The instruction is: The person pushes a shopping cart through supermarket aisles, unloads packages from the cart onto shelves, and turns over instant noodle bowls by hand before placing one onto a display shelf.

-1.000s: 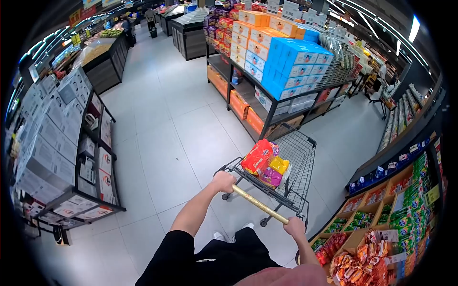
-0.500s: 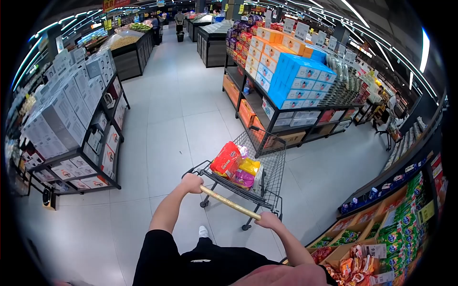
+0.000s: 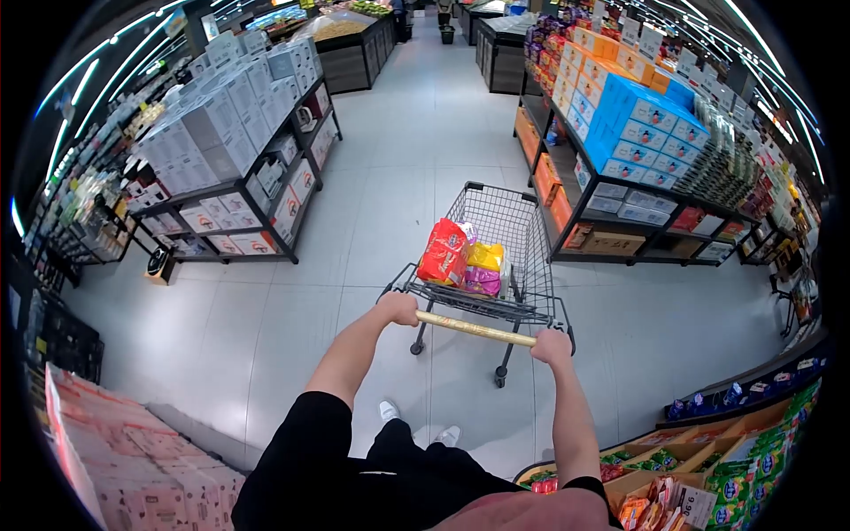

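Note:
My left hand (image 3: pixel 397 308) is wrapped round the left end of a shopping cart's yellow handle (image 3: pixel 474 328). At the right end of that handle, my right hand (image 3: pixel 552 346) is closed in the same way. The grey wire shopping cart (image 3: pixel 530 232) stands in front of me on wheels. In its near left part lie a red package (image 3: pixel 444 251), a yellow package (image 3: pixel 485 257) and a purple package (image 3: pixel 482 281). Something pale is partly hidden beside them.
Shelves with white boxes (image 3: pixel 215 133) stand left of the aisle. At right, a rack carries blue boxes (image 3: pixel 645 133) and orange boxes (image 3: pixel 606 53). Near me at lower right is a snack display (image 3: pixel 708 478), at lower left a pink carton stack (image 3: pixel 142 460). Tiled floor (image 3: pixel 390 168) runs ahead between the shelves.
The view has swung to the right-hand shelf's left, so the cart now points more straight along the aisle. Both hands stay on the handle. The pink cartons have come into view at lower left.

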Available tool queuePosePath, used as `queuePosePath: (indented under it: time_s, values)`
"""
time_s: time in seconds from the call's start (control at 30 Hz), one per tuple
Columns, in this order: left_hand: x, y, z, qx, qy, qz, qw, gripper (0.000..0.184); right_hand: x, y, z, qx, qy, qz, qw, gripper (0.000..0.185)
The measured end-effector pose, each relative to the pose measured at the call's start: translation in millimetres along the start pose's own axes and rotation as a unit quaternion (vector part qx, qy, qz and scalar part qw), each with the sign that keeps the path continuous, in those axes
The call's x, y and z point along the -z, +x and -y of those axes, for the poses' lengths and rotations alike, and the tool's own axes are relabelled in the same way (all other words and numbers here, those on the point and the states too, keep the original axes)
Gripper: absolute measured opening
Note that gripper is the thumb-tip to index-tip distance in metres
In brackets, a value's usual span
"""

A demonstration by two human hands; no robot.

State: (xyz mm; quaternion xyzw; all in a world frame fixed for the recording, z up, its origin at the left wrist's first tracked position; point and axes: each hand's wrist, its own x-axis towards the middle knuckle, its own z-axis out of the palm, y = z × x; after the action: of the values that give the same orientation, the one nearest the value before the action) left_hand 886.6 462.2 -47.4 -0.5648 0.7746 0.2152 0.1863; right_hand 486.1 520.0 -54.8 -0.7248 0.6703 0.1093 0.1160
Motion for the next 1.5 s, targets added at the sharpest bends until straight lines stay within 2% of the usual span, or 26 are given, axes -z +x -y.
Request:
queuePosePath:
  time_s: [0.17,0.37,0.53,0.63,0.73,0.77,0.87,1.0,1.17,1.5]
  values:
    - [-16,-43,-8,0.046,-0.041,0.027,0.998,0.037,-2,-10,10,0.037,-0.034,-0.074,0.996,0.020]
    - [-64,-103,3,0.078,-0.048,-0.063,0.994,0.025,-24,-33,40,0.072,-0.053,-0.123,0.988,0.017]
    - [-106,-160,7,0.125,-0.073,-0.100,0.985,0.022,-34,-71,69,0.084,-0.045,-0.148,0.984,0.014]
    - [-132,-203,5,0.127,-0.062,-0.154,0.978,0.021,-47,-95,82,0.139,-0.055,-0.203,0.968,0.013]
    - [-150,-248,-11,0.153,-0.105,-0.147,0.972,0.020,-56,-116,90,0.159,-0.056,-0.219,0.961,0.012]
    - [-170,-253,-9,0.156,-0.106,-0.190,0.963,0.019,-63,-120,92,0.177,-0.061,-0.244,0.952,0.011]
    - [-193,-295,-15,0.172,-0.118,-0.206,0.956,0.017,-80,-132,103,0.208,-0.055,-0.279,0.936,0.013]
    - [-228,-328,-19,0.196,-0.131,-0.217,0.947,0.016,-80,-158,122,0.260,-0.050,-0.279,0.923,0.012]
    - [-267,-371,-14,0.218,-0.144,-0.270,0.927,0.013,-87,-183,156,0.275,-0.057,-0.267,0.922,0.013]
    - [-298,-421,-46,0.275,-0.194,-0.307,0.890,0.012,-85,-176,182,0.346,-0.080,-0.260,0.898,0.015]
